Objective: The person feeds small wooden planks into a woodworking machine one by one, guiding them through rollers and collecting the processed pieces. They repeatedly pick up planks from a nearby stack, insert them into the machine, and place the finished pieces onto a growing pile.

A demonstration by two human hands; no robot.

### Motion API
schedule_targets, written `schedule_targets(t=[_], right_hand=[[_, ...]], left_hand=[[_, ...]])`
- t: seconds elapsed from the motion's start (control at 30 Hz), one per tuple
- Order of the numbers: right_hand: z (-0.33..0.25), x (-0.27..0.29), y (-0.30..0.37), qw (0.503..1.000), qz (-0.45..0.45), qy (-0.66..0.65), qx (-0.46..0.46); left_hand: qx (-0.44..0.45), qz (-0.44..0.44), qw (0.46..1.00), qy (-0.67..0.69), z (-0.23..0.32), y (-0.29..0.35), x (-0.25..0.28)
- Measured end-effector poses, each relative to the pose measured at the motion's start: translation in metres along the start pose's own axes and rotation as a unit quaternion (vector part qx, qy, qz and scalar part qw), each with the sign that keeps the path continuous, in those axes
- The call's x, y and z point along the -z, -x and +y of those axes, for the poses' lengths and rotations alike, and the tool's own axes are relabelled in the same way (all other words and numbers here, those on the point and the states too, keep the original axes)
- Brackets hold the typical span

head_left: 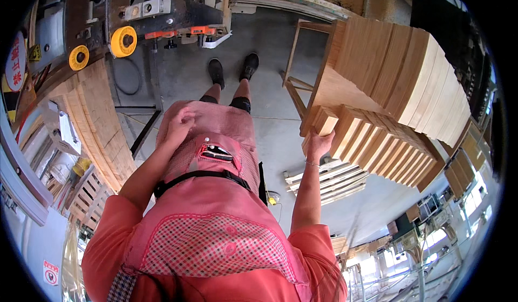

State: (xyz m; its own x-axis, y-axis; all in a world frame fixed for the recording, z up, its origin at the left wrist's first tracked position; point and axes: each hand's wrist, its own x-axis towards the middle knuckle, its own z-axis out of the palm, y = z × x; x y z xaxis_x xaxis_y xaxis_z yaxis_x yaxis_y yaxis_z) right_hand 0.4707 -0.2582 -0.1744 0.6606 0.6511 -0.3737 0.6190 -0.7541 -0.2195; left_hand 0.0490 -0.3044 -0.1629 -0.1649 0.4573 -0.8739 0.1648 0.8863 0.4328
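My right hand is closed round the near end of a wooden strip at the edge of a row of similar strips. That row of wooden strips lies on a wooden stand to my right. Part of the right fingers is hidden behind the wood. My left hand hangs in front of the pink apron with its fingers loosely bent and apart, holding nothing.
A tall stack of wooden boards stands on the same stand, farther off. Ahead on the left is a machine with yellow rollers. More stacked wood sits at left. A slatted pallet lies on the floor at right.
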Motion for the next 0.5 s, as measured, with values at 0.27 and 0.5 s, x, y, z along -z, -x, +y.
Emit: schedule_targets(t=[0.27, 0.5], right_hand=[[0.007, -0.010, 0.011, 0.995, 0.060, 0.053, 0.052], [0.007, -0.012, 0.008, 0.997, 0.060, 0.047, 0.016]], left_hand=[[-0.018, 0.008, 1.000, 0.011, -0.016, -0.004, 0.017], [-0.085, 0.004, 0.995, 0.059, -0.074, -0.025, 0.013]])
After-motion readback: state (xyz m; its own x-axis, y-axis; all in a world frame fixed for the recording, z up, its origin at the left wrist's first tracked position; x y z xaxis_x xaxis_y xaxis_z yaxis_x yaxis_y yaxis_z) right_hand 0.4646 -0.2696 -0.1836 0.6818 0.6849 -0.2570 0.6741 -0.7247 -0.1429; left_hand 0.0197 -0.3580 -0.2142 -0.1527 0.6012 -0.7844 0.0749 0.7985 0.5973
